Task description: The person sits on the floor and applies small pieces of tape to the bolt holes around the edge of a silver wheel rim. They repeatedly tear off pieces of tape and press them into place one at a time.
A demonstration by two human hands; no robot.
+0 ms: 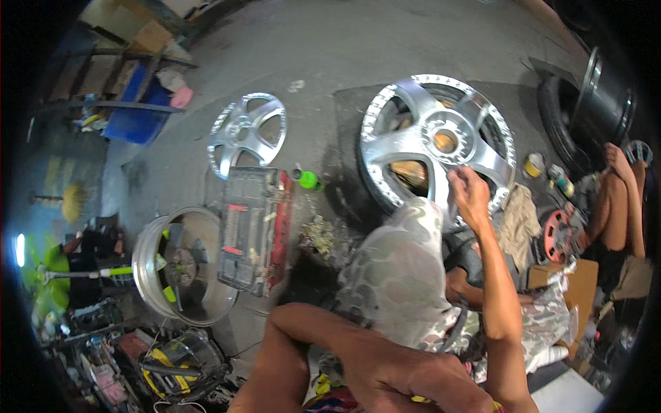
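Note:
A large silver five-spoke alloy wheel (415,144) with small holes around its rim lies on a dark mat in front of me. My right hand (469,196) is over its near spoke, just below the hub, with thumb and fingers pinched together. Anything small between those fingertips is hidden. Close to the camera, at the bottom, my left hand (420,378) is held near my body, its forearm bent across; its fingers are mostly out of sight. My knee in camouflage trousers (392,282) rises against the wheel's near edge. A smaller five-spoke silver wheel face (242,131) lies to the left.
Left of my knee stands a dark toolbox (251,230) with red trim, beside a bare wheel barrel (148,268) and a green bottle (305,179). Rightward are a cloth (520,220), cans (533,165), a tyre (559,113) and another person's arm (620,172). A green fan (51,275) stands far left.

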